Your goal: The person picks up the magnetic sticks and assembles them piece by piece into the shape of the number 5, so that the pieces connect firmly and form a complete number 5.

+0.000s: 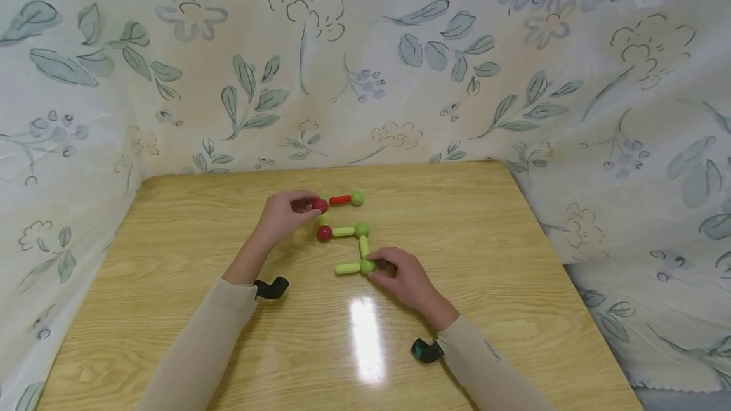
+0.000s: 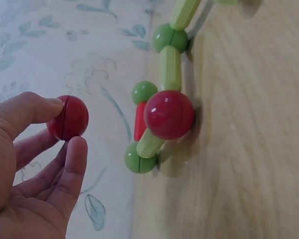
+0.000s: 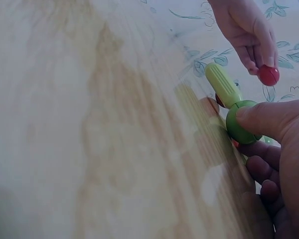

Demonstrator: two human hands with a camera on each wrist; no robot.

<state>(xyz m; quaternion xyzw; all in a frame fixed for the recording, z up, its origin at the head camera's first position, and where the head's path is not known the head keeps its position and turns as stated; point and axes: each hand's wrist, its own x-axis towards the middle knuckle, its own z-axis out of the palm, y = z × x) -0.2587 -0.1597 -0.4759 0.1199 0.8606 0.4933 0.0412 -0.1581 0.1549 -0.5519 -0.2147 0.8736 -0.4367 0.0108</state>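
Observation:
A chain of light green rods and balls lies zigzag on the table. My left hand (image 1: 281, 213) pinches a loose red ball (image 2: 68, 118) between thumb and fingers, held apart from the chain. Beyond it, a red rod (image 1: 339, 200) joins two green balls; the nearer green ball (image 2: 140, 157) is hidden in the head view. A light green rod (image 2: 151, 144) runs from that ball to a second red ball (image 1: 324, 233). At the chain's near end, my right hand (image 1: 407, 276) grips a green ball (image 3: 240, 123), from which a light green rod (image 1: 347, 269) points left.
The wooden table (image 1: 485, 227) carries the pieces. Floral cloth (image 1: 365, 68) hangs behind the table and along its sides. A dark wrist camera (image 1: 271, 288) sits at the left cuff, another camera (image 1: 427, 351) at the right cuff.

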